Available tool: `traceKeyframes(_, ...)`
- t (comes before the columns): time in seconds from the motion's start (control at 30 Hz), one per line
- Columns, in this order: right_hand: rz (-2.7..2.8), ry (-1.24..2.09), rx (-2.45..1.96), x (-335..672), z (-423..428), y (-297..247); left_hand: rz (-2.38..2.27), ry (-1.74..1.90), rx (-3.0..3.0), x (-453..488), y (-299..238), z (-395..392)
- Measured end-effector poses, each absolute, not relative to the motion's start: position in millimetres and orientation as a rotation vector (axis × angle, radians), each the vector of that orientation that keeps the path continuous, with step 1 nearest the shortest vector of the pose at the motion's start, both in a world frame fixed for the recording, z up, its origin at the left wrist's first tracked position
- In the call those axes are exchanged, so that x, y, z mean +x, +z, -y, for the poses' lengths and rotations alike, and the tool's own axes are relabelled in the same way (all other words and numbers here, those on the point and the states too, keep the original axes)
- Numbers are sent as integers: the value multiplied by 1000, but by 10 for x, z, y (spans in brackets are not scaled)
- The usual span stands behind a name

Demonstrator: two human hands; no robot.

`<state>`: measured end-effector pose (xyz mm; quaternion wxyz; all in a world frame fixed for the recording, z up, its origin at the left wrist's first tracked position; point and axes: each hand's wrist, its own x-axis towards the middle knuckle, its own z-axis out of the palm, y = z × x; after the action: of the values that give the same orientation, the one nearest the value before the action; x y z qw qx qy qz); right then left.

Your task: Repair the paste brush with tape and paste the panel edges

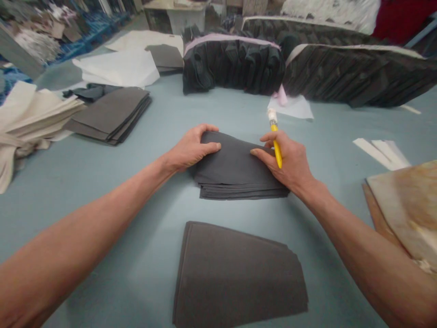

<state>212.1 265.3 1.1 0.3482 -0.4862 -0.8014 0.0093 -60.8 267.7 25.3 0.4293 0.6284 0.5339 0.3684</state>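
A stack of dark grey cut fabric pieces (235, 166) is gripped at both ends at the middle of the table. My left hand (194, 148) closes on its left end, thumb on top and fingers behind. At the right end, my right hand (290, 157) pinches the stack with its thumb on top. The same hand also carries a yellow-handled brush (277, 148), its pale bristles pointing away from me. Nearer to me lies a second stack of dark grey fabric pieces (239, 278), flat on the table and touched by neither hand.
On the blue-green table (129, 237), more dark pieces (112, 111) and tied cream fabric strips (37, 114) lie left. Tied dark bundles (235, 64) line the back, near white paper (293, 107). Pale strips (382, 152) and a stained board (406, 196) lie right.
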Motion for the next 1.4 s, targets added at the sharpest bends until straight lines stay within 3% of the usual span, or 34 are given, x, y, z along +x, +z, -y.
traceKeyframes(0.4,2050,118,-1389,2102,-2389,208,-1350,861,1342,-537,509,-2290)
traceKeyframes(0.57,2097,156,-1423,2029,-2285,65,-1690,906,1622,-605,399,-2172)
traceKeyframes(0.7,2072,125,-1430,2026,-2264,-7,-1784,1109,1965,-648,470,-1603)
traceKeyframes(0.9,2063,106,-1437,2046,-2307,-62,-1019,431,2642,-275,500,-507)
traceKeyframes(1.07,2036,79,-1401,2041,-2306,-93,-1102,39,2670,72,365,-492)
traceKeyframes(1.4,2004,113,-1391,2059,-2318,-155,-1137,34,2604,32,440,-490)
